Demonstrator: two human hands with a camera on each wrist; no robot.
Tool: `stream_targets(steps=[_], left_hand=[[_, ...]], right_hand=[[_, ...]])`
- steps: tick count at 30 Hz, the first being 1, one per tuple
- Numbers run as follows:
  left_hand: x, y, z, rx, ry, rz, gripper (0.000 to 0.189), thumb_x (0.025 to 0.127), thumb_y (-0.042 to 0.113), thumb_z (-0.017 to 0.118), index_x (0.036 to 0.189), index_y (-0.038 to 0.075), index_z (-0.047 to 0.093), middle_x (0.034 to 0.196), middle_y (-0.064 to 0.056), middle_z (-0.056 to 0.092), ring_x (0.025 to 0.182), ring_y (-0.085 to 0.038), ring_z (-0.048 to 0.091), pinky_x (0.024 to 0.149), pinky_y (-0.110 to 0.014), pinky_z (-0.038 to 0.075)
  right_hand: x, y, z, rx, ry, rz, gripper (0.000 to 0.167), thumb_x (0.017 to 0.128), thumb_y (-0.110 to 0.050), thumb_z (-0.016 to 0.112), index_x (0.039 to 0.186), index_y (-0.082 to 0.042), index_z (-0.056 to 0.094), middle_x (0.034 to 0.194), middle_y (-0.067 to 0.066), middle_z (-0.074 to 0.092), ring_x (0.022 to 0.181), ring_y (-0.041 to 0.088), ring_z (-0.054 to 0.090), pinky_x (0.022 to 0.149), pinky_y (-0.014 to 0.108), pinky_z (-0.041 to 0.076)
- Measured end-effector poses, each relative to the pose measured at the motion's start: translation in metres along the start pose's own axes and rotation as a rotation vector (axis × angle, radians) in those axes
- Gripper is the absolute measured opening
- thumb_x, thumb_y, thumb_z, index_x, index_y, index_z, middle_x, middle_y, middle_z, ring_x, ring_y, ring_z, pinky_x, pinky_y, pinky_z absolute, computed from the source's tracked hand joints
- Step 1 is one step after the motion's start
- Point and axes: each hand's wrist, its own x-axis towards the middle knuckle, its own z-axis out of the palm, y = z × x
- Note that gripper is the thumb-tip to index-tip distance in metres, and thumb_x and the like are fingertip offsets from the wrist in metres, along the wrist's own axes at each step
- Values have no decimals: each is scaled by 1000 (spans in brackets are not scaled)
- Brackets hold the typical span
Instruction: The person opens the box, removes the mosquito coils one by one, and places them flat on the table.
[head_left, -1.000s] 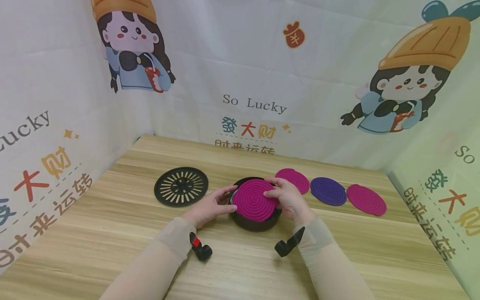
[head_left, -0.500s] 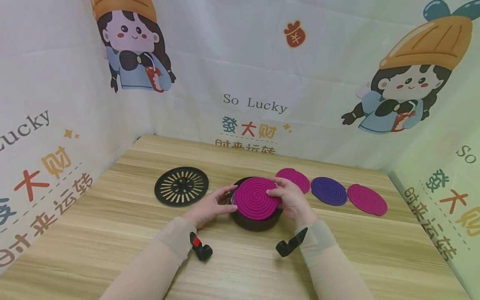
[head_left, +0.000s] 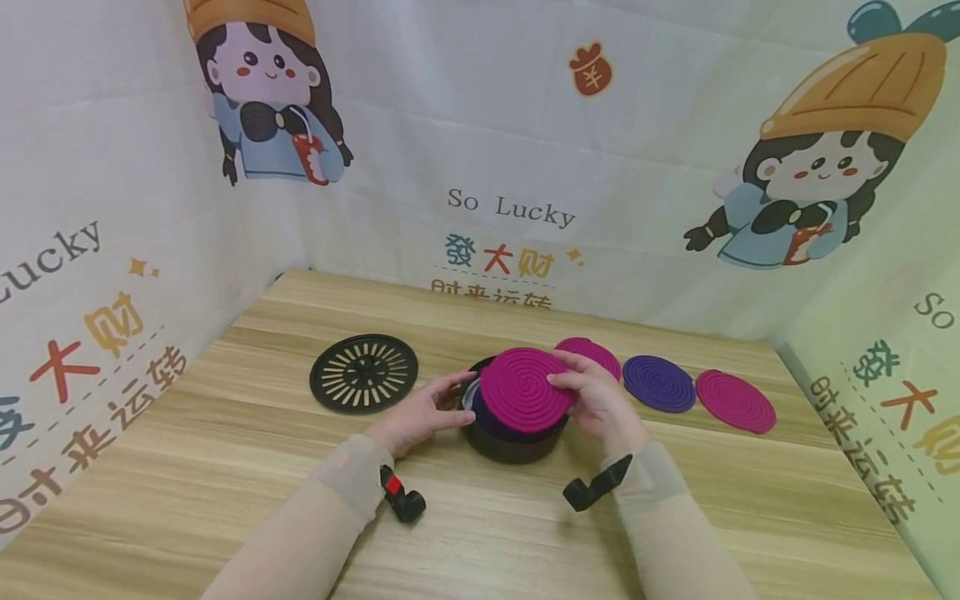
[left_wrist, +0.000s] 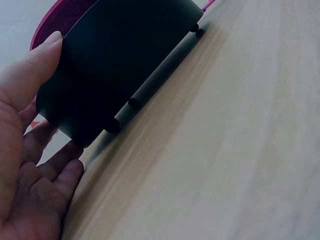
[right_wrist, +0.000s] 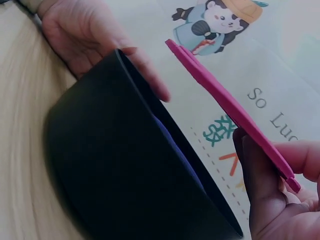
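Note:
My right hand [head_left: 602, 407] pinches a magenta mosquito coil [head_left: 523, 390] at its right edge, thumb on top and fingers beneath. The coil hangs tilted over a round black mosquito coil holder [head_left: 513, 451]; in the right wrist view, a gap shows between the raised coil [right_wrist: 234, 107] and the rim. Inside the holder lies a purple coil [head_left: 489, 415], partly hidden by the magenta one. With my left hand [head_left: 420, 414] I hold the holder's left side, thumb at the rim. Small feet [left_wrist: 111, 124] under the holder show in the left wrist view.
A black slotted lid [head_left: 363, 373] lies on the wooden table [head_left: 480, 533] to the left. Right of the holder, a second magenta coil [head_left: 592, 354], a purple coil [head_left: 660, 383] and another magenta coil [head_left: 737, 402] lie in a row. Printed cloth [head_left: 420, 108] hangs behind.
My right hand has lifted the magenta coil up and to the right, off the holder's opening, uncovering the purple coil inside. My left hand has stayed in place on the holder.

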Motion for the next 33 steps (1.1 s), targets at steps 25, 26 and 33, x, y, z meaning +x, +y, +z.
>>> stream_targets(steps=[25, 26, 33], left_hand=[[1, -2, 0, 8, -2, 16, 75, 86, 15, 74, 149, 11, 35, 150, -16, 36, 137, -30, 34, 108, -42, 35], [1, -2, 0, 8, -1, 16, 75, 86, 15, 74, 149, 11, 35, 150, -16, 37, 138, -30, 34, 108, -41, 35], [1, -1, 0, 1, 2, 11, 75, 85, 15, 74, 149, 11, 35, 150, -16, 36, 138, -30, 34, 108, -41, 35]], right_hand=[[-33, -25, -66, 77, 5, -37, 37, 95, 11, 45, 124, -9, 52, 90, 0, 69, 71, 7, 67, 61, 21, 55], [-34, -24, -68, 84, 4, -42, 35, 95, 11, 45, 119, -11, 56, 90, 0, 70, 72, 8, 68, 62, 21, 55], [-42, -23, -86, 101, 11, -54, 37, 95, 10, 45, 103, -18, 67, 90, 1, 69, 73, 9, 68, 62, 21, 55]])
